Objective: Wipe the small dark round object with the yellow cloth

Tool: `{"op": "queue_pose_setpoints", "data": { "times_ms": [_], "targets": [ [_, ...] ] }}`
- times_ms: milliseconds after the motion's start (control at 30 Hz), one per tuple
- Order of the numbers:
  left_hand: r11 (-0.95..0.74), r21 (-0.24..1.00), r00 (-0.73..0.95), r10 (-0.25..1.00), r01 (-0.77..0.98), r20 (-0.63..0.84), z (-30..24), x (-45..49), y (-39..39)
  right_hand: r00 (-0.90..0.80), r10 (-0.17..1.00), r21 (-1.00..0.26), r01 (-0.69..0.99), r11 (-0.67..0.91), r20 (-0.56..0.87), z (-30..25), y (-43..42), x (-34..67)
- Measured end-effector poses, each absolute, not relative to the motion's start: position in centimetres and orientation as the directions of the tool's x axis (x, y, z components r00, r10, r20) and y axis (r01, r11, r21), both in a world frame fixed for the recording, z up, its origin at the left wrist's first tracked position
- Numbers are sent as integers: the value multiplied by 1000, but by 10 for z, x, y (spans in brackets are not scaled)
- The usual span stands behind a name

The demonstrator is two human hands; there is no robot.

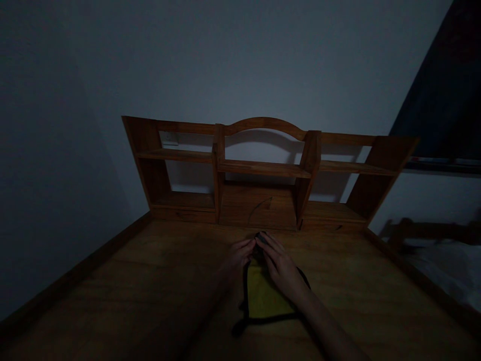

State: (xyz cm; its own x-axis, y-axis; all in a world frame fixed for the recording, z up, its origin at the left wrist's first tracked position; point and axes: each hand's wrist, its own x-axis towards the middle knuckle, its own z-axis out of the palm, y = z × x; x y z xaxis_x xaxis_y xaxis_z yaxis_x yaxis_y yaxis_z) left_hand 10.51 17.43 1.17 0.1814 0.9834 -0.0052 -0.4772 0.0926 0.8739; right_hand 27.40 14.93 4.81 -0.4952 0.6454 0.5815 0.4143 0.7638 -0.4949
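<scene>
On the wooden desk, in dim light, lies a yellow piece of cloth (265, 297) with black edging and a dark tab or cord at its lower left corner. At its far end my left hand (242, 252) and my right hand (277, 260) come together. Between their closed fingertips is a small dark object (259, 237); whether it is part of the cloth or a separate thing I cannot tell. My right hand and forearm cover the right side of the cloth.
A wooden shelf unit (265, 170) with several compartments stands along the back of the desk (150, 281), against a pale wall (240, 65). Raised edges run along the desk's sides. A dark board (447, 105) hangs at the right, above pale fabric (447, 265).
</scene>
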Motion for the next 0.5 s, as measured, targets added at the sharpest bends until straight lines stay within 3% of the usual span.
{"op": "queue_pose_setpoints", "data": {
  "times_ms": [167, 367, 500],
  "targets": [
    [239, 806, 211, 967, -541, -144, 8, 100, 182, -533, 637, -458, 443, 771, 557, 49, 148, 272],
    [181, 775, 213, 975, -606, -61, 1, 95, 183, -559, 611, -433, 431, 792, 561, 45, 150, 271],
    [214, 751, 181, 975, -624, -127, -4, 88, 186, -608, 614, -430, 439, 789, 504, 42, 148, 271]
  ]
}}
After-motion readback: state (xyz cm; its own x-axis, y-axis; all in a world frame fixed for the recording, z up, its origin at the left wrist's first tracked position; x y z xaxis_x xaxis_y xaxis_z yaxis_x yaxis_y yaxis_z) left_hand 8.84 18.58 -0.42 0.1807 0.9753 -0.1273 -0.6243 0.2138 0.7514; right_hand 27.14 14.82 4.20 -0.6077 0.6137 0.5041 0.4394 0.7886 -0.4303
